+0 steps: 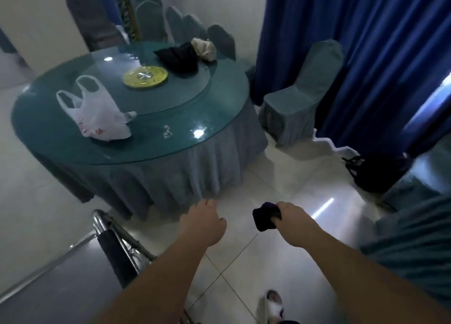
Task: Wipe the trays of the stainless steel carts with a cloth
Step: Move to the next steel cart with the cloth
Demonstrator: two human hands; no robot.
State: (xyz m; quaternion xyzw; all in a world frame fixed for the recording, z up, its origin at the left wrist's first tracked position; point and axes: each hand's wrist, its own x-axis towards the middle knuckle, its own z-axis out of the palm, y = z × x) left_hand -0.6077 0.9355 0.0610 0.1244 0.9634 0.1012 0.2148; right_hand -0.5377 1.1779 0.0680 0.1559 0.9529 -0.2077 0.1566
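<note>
A stainless steel cart sits at the lower left; its flat top tray (48,287) and its handle (107,228) with a dark grip show. My right hand (290,216) grips a bunched dark cloth (264,216) in the air over the floor, to the right of the cart. My left hand (202,222) hangs between cart and cloth, fingers loosely curled, holding nothing. Neither hand touches the cart.
A round table (207,118) with a teal skirt and glass top stands straight ahead, bearing a white plastic bag (97,116), a yellow disc (145,76) and dark and pale fabric. A covered chair (302,96), blue curtains (366,55) and a black bag (380,172) stand right. My shoe (274,304) shows below.
</note>
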